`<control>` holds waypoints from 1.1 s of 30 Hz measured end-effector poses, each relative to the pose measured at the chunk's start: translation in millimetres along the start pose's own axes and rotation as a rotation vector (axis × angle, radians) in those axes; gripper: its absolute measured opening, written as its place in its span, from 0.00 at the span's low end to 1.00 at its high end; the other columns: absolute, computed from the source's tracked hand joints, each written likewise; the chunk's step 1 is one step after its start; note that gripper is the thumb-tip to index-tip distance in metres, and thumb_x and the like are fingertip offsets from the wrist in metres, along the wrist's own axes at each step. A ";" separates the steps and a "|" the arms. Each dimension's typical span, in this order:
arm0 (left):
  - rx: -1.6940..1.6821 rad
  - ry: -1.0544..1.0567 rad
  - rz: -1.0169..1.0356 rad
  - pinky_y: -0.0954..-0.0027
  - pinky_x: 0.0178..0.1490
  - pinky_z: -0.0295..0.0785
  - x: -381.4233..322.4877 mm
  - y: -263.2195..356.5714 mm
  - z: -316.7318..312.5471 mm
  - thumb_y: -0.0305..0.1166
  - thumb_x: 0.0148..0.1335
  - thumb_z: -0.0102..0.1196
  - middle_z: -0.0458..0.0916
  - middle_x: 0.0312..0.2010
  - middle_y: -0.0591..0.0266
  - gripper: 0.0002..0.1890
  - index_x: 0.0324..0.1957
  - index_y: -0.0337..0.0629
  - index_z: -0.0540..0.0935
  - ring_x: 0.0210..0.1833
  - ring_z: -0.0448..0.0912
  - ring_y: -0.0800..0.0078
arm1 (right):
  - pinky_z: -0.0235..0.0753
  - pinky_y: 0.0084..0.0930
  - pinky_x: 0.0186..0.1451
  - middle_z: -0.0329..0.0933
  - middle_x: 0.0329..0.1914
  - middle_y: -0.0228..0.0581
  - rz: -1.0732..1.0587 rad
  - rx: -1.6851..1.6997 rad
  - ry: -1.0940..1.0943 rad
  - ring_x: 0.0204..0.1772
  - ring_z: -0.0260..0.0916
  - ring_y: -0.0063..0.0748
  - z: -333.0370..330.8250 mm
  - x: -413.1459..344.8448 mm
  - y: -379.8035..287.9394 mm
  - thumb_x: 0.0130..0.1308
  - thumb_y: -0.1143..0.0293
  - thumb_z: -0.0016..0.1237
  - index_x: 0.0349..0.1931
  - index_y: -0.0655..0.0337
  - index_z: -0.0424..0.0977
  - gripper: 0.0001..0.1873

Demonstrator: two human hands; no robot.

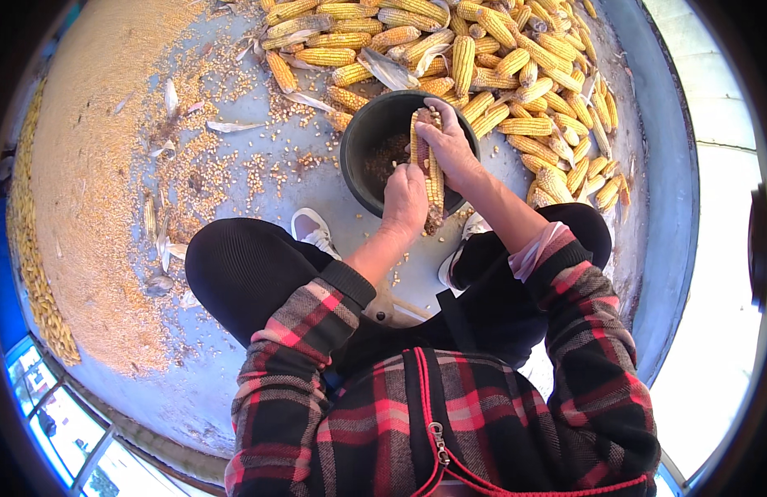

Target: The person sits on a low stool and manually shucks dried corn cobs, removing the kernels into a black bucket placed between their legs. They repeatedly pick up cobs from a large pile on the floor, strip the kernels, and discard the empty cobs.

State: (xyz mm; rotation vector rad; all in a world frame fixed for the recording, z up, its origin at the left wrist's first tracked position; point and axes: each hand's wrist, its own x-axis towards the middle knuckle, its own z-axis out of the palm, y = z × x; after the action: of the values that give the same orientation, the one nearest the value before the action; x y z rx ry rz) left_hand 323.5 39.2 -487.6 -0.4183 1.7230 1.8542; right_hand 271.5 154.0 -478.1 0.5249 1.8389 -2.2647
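Note:
An ear of corn (435, 186), partly stripped so that bare reddish cob shows between rows of yellow kernels, is held lengthwise over a dark round tub (352, 171). My right hand (448, 146) grips its far part from the right side. Against the ear's left side, lower down, my left hand (405, 196) is closed with the thumb and fingers pressed to it; the fingertips are partly hidden. The ear's near end sticks out past the tub's rim. Inside the tub lies dark reddish loose material (386, 155), too shadowed to make out fully.
A heap of unshelled corn ears (507, 62) lies beyond and right of the tub. Loose kernels (103, 186) cover the floor at left in a broad spread, with dry husks (234, 126) among scattered kernels. My shoes (312, 230) flank the tub's near side. A low ledge (669, 186) runs along the right.

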 end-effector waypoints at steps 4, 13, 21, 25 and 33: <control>-0.402 -0.183 -0.047 0.64 0.29 0.81 -3.4 8.7 -4.3 0.50 0.73 0.37 0.80 0.32 0.54 0.24 0.46 0.36 0.74 0.26 0.82 0.64 | 0.79 0.30 0.35 0.69 0.44 0.42 -0.001 0.034 -0.016 0.35 0.75 0.34 -4.6 6.6 -1.1 0.65 0.73 0.47 0.66 0.54 0.53 0.30; -0.675 -0.483 -0.126 0.53 0.54 0.77 -24.1 23.9 1.9 0.45 0.73 0.40 0.77 0.46 0.56 0.21 0.56 0.39 0.69 0.45 0.80 0.63 | 0.80 0.26 0.31 0.71 0.39 0.40 -0.063 0.017 -0.047 0.33 0.76 0.31 -14.9 -3.1 -8.7 0.67 0.70 0.47 0.65 0.52 0.56 0.27; -0.719 -0.526 -0.129 0.50 0.55 0.75 -23.7 19.8 4.1 0.45 0.74 0.39 0.78 0.43 0.54 0.20 0.55 0.39 0.70 0.45 0.80 0.61 | 0.82 0.32 0.35 0.71 0.43 0.46 0.083 0.209 -0.037 0.36 0.77 0.37 -26.7 -5.7 -16.1 0.66 0.70 0.47 0.66 0.54 0.55 0.29; -0.769 -0.447 -0.177 0.49 0.56 0.75 -26.6 20.4 4.2 0.42 0.74 0.39 0.78 0.44 0.53 0.18 0.55 0.38 0.70 0.46 0.80 0.59 | 0.82 0.33 0.33 0.70 0.43 0.46 0.115 0.186 -0.052 0.35 0.76 0.38 -19.7 -10.7 -15.5 0.66 0.70 0.47 0.67 0.54 0.54 0.30; -0.618 -0.495 -0.081 0.59 0.49 0.79 -23.8 13.6 -1.9 0.54 0.70 0.43 0.79 0.42 0.58 0.26 0.53 0.40 0.72 0.41 0.81 0.69 | 0.80 0.29 0.38 0.69 0.47 0.43 0.025 0.183 -0.133 0.37 0.75 0.35 -23.0 -1.9 7.9 0.66 0.71 0.48 0.66 0.54 0.57 0.28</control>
State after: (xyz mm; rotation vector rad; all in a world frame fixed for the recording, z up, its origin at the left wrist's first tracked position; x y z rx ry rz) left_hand 333.9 32.7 -463.1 -0.2221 0.7867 2.1757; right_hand 279.6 174.5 -488.6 0.4104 1.5655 -2.4016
